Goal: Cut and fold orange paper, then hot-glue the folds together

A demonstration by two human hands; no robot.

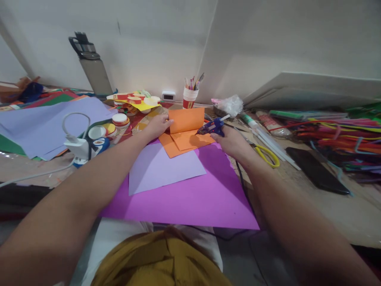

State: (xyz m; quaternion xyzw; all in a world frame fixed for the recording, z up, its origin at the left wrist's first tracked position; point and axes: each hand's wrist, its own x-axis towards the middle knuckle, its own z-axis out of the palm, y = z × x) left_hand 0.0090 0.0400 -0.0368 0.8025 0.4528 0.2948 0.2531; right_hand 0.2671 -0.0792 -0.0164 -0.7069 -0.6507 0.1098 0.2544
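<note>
My left hand (pixel 159 126) pinches the left edge of an orange paper piece (pixel 187 120) and holds that part upright. Under it lie flat orange sheets (pixel 175 147). In my right hand (pixel 228 137) is a blue hot glue gun (pixel 212 127), a whitish glue stick poking out of its back. Its nozzle points down and left at the orange paper, close to the base of the raised part; whether it touches I cannot tell. A lilac sheet (pixel 165 169) is partly beneath the orange paper, and a large purple sheet (pixel 190 204) lies under everything, overhanging the table's front edge.
Yellow-handled scissors (pixel 268 155), a black phone (pixel 317 171) and pipe cleaners (pixel 354 137) are on the right. A paper cup (pixel 190 97) of brushes stands at the back. Leftward are paint jars (pixel 120 119), a white plug (pixel 77 149), lilac sheets (pixel 56 123) and a bottle (pixel 97 75).
</note>
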